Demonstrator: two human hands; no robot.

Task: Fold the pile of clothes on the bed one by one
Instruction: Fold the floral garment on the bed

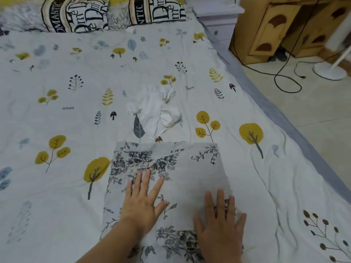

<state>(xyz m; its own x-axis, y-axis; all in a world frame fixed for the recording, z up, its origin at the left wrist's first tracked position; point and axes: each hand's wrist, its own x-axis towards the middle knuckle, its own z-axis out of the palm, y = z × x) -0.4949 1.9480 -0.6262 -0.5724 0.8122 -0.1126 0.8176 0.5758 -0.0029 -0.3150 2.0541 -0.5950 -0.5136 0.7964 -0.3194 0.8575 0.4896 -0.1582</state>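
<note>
Here both hands lie spread flat on the folded floral garment (190, 168) at the bed's (57, 73) near edge: left hand (143, 204) mid-cloth, right hand (221, 226) at its right side. The garment's near end is cut off. A crumpled white garment (157, 111) lies just beyond, its type unclear.

The bedsheet (79, 82) reads "trees" at middle left; the upper-left pillow (74, 15) shows "ROMANTIC", partly cut off.
</note>
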